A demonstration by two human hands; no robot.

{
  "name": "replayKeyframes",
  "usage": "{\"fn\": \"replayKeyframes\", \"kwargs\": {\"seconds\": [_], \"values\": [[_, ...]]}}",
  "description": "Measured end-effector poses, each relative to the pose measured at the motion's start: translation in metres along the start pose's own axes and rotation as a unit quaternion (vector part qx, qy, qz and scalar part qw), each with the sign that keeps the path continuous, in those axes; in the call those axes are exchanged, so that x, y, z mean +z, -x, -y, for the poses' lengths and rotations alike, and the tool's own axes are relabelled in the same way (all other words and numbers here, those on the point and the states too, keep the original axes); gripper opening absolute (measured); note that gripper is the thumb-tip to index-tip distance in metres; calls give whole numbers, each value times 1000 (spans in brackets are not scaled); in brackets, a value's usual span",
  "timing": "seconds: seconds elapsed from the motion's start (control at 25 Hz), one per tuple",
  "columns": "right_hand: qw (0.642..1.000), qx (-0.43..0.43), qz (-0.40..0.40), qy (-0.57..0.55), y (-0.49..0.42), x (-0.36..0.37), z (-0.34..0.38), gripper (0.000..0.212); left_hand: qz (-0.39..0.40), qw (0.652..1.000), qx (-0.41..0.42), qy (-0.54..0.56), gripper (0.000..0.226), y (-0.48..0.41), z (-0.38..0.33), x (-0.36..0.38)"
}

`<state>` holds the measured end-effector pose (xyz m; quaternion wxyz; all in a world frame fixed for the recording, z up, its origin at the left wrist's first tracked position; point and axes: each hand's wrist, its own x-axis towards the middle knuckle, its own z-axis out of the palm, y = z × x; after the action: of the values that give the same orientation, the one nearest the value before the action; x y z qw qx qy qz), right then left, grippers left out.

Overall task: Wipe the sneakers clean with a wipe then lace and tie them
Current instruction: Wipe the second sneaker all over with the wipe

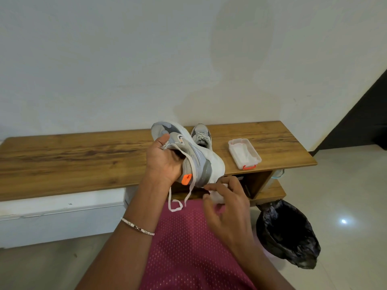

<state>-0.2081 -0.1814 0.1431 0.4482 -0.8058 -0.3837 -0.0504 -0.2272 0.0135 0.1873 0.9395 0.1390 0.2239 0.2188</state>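
Head view looks down on a person standing at a long wooden bench [73, 160] set against a pale wall. Their left hand [163, 162] grips 1 grey and white sneaker [199, 155] lifted above the bench edge: the thumb lies over the upper, while the fingers go down into the shoe's opening and are hidden there. The sneaker is tilted with its thick white sole facing right and its toe pointing away. A loose lace [189, 185] hangs from it in a loop over the pink cloth [188, 248] on the person's lap, beside an orange tab [186, 179] at the heel. The right hand [228, 208] is just below the heel end of the sole, its fingers curled round a crumpled white wipe [216, 197]; most of the wipe is covered by the fingers, and whether it touches the sole is hard to tell. The other sneaker [202, 136] stands on the bench behind the held one, which hides its heel. Right of it on the bench lies an open plastic box [244, 153] with an orange clasp; its white contents are hard to make out. A bin [287, 233] lined with a black bag stands on the floor at right. A thin bracelet [137, 227] circles the left wrist.
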Motion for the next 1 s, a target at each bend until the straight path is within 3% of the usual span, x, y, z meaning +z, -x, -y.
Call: {"fn": "replayKeyframes", "kwargs": {"seconds": [0.12, 0.2, 0.32, 0.52, 0.64, 0.76, 0.88, 1.0], "values": [[995, 76, 29, 52, -6, 13, 5, 48, -13, 1000, -12, 17, 35, 5, 2, -2], [991, 102, 20, 83, -14, 20, 8, 45, -18, 999, -21, 17, 41, 9, 1, -1], [991, 78, 6, 104, -26, 22, 5, 30, -2, 998, -30, -48, 46, 13, -5, 3], [996, 23, 72, 52, -46, -1, 5, 15, 18, 980, -48, -192, 61, 24, -17, 13], [999, 40, 20, 20, -75, -27, 6, 8, 12, 958, -39, -284, 75, 27, -12, 12], [996, 46, -44, 66, -117, -45, -7, 8, 20, 924, -18, -381, 77, 31, -3, 15], [992, 58, -39, 104, -141, -45, -20, 15, 44, 882, -25, -468, 86, 33, 4, 20], [994, 47, -46, 91, -131, -41, -12, 24, 57, 870, -16, -489, 95, 31, 11, 17]]}}
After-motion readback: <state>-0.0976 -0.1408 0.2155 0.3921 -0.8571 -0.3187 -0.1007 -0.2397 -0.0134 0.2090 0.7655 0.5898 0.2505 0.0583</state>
